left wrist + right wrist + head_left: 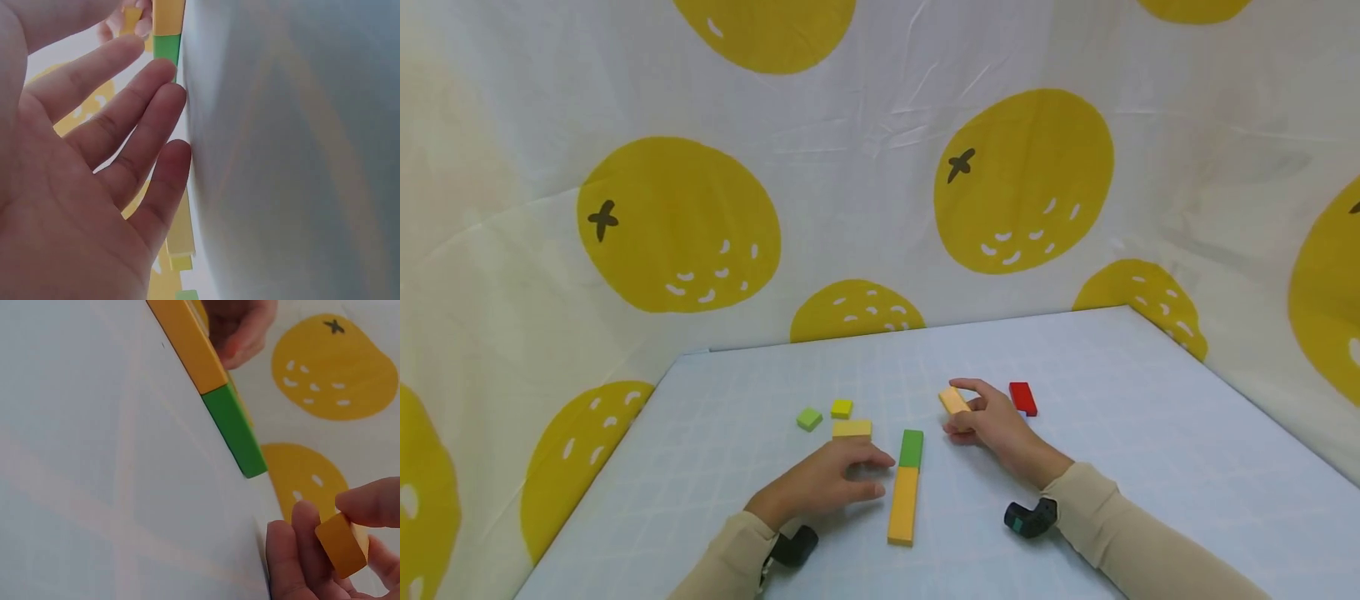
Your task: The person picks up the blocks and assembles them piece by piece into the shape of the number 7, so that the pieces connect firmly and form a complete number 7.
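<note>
My right hand (996, 425) pinches an orange block (953, 401) between thumb and fingers, to the right of a row of blocks; the right wrist view shows the end of that orange block (342, 545). In the row, a green block (911, 449) touches the far end of a longer orange block (903, 507). Just left of this row is my left hand (831, 479), its fingers loosely spread and nothing in its grasp. The left wrist view shows the open palm of the left hand (94, 150), with the green block (166, 53) beyond its fingertips.
Beyond the left hand lie a pale yellow block (852, 429), a small yellow block (842, 408) and a light green block (809, 418). A red block (1023, 398) lies past the right hand, with a partly hidden purplish piece beside it. A fruit-print curtain (865, 183) hangs behind the table.
</note>
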Tool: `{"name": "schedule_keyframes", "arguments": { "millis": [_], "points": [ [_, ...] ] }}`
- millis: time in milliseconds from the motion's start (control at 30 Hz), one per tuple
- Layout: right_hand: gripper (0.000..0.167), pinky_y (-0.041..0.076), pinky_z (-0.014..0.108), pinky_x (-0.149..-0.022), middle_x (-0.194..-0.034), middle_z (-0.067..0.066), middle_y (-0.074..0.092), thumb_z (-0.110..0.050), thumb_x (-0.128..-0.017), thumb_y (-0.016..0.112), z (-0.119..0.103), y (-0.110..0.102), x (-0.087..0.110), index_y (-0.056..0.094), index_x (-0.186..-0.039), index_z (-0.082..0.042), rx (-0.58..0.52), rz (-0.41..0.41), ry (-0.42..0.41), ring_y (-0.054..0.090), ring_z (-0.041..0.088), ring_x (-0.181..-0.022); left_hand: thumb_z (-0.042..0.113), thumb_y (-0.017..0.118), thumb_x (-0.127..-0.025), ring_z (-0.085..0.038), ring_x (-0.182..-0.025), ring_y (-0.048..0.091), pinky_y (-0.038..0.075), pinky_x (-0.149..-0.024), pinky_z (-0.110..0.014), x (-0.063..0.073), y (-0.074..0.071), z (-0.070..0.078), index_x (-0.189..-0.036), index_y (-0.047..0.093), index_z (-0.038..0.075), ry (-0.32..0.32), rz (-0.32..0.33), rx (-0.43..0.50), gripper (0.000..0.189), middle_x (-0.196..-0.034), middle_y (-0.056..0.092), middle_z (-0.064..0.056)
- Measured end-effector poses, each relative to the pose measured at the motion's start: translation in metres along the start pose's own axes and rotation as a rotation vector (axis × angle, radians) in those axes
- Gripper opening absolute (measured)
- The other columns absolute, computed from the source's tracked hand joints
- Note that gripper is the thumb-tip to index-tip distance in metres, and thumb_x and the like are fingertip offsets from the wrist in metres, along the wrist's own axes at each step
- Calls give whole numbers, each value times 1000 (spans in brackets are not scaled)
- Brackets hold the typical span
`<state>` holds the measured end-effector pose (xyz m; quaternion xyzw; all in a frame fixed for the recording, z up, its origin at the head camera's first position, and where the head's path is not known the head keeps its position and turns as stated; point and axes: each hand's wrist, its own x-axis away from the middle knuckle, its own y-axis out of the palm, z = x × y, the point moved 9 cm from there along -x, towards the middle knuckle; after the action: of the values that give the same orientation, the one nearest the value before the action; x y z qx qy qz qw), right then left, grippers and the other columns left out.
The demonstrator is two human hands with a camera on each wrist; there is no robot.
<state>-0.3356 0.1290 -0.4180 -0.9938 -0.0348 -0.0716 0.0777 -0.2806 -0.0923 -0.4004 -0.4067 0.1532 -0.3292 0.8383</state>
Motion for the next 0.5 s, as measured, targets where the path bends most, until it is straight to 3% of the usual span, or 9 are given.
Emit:
{"name": "schedule_keyframes", "arguments": {
  "millis": [500],
  "points": [
    [57, 58, 32, -82, -106, 14, 64, -20, -93, 72, -3, 0, -2, 46, -143, -18, 15, 0, 3, 69, 25, -90, 38, 75, -90, -2, -109, 55, 45, -102, -34, 0, 3, 0, -125, 68, 27, -25, -8, -29, 38, -117, 61, 19]
  ]
}}
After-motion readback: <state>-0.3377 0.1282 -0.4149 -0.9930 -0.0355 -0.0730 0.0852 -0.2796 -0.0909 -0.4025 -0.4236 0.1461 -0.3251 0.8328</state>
